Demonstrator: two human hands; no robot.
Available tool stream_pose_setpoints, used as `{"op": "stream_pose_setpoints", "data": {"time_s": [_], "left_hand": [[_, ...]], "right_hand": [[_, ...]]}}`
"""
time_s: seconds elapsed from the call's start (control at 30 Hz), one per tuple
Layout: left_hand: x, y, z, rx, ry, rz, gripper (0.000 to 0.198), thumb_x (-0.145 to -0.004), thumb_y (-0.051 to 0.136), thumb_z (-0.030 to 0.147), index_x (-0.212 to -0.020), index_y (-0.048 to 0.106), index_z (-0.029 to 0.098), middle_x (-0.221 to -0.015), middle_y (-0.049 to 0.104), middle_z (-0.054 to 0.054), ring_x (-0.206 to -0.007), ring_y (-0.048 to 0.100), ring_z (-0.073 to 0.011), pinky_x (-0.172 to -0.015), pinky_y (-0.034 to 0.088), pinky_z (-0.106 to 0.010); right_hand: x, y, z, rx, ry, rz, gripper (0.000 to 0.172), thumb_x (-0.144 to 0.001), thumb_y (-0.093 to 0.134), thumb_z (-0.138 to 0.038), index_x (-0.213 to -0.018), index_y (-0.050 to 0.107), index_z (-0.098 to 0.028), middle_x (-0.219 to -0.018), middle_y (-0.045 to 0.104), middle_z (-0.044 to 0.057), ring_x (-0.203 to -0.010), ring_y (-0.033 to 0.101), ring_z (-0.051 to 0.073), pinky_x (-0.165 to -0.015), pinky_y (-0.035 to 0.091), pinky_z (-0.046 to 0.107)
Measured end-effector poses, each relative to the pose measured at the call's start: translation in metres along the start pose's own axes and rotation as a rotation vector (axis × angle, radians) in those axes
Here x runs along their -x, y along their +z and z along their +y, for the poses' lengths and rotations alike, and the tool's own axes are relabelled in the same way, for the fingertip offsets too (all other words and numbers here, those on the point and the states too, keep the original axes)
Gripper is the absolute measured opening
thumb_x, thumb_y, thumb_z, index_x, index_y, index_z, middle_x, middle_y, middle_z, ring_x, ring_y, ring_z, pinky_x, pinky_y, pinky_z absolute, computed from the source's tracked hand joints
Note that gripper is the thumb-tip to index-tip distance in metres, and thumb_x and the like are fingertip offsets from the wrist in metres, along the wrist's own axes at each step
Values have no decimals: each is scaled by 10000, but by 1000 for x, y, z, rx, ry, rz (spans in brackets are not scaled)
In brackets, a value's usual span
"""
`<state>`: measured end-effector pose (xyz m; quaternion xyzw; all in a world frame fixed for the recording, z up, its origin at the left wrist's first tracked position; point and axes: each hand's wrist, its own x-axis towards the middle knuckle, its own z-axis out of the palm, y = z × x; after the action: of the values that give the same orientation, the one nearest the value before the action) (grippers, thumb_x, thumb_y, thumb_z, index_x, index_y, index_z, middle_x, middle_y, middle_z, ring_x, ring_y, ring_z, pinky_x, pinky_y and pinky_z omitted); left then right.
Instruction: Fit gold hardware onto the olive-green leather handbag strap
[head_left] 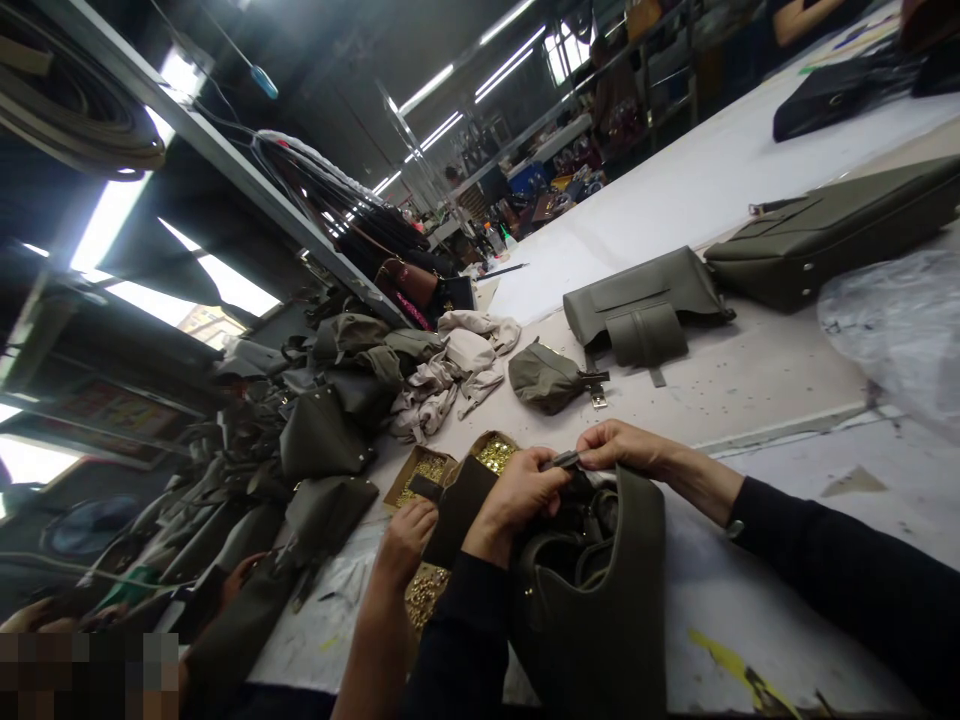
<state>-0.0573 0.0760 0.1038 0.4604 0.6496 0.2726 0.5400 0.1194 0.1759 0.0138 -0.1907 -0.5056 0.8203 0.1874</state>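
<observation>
A dark olive handbag stands in front of me with its top open and dark straps bunched inside. Over its opening, my left hand pinches a short grey-green strap piece. The fingers of my right hand close on the other end of that same piece. Just beyond my hands lies an olive fabric pouch with a metal clasp. Small boxes of gold-coloured hardware sit to the left of my left hand.
A co-worker's hand holds a dark flap at my left. Olive bags are piled further left, beside crumpled beige cloth. Across the table lie a flat olive bag, a larger one and clear plastic wrap.
</observation>
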Motion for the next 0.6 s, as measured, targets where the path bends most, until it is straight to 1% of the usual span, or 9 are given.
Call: {"op": "stream_pose_setpoints", "data": {"time_s": [0.13,0.23,0.33,0.4,0.5,0.6], "left_hand": [[0,-2,-1,1,17,-54,284,-739,740,356,-867,614,137,-524,512,61,-364,439,-61,-361,301,-155],[-1,-4,-4,-8,32,-73,257,-737,719,326,-874,620,133,-504,524,55,-356,439,-65,-357,300,-153],[-2,-3,-8,24,42,-41,280,-725,730,343,-874,622,132,-493,531,51,-359,454,-72,-366,305,-155],[-4,-2,-10,39,40,-2,275,-725,725,350,-859,618,136,-491,540,44,-364,462,-74,-373,310,-155],[-5,1,-11,36,30,25,227,-718,704,321,-820,614,139,-476,534,40,-364,467,-78,-378,318,-157],[-6,4,-9,29,25,34,189,-726,697,294,-799,615,140,-460,521,45,-359,474,-82,-384,332,-157]], "right_hand": [[-3,-3,6,-5,6,-31,468,-568,906,-470,-727,646,-115,-574,515,-42,-495,390,64,-487,276,201],[-5,-3,9,5,12,-46,471,-549,896,-466,-737,637,-121,-604,524,-38,-500,406,70,-498,307,210],[-5,-3,10,46,7,-42,522,-528,892,-521,-742,625,-127,-620,517,-38,-517,409,76,-515,327,220],[-3,-2,8,95,11,-30,560,-552,871,-588,-756,621,-130,-618,512,-37,-527,411,82,-522,323,225],[3,-2,-4,202,19,-11,576,-600,842,-621,-818,647,-124,-649,536,-25,-573,429,93,-551,317,226],[10,1,-27,357,57,-18,493,-628,836,-541,-837,683,-122,-665,557,-19,-606,436,105,-570,311,231]]}}
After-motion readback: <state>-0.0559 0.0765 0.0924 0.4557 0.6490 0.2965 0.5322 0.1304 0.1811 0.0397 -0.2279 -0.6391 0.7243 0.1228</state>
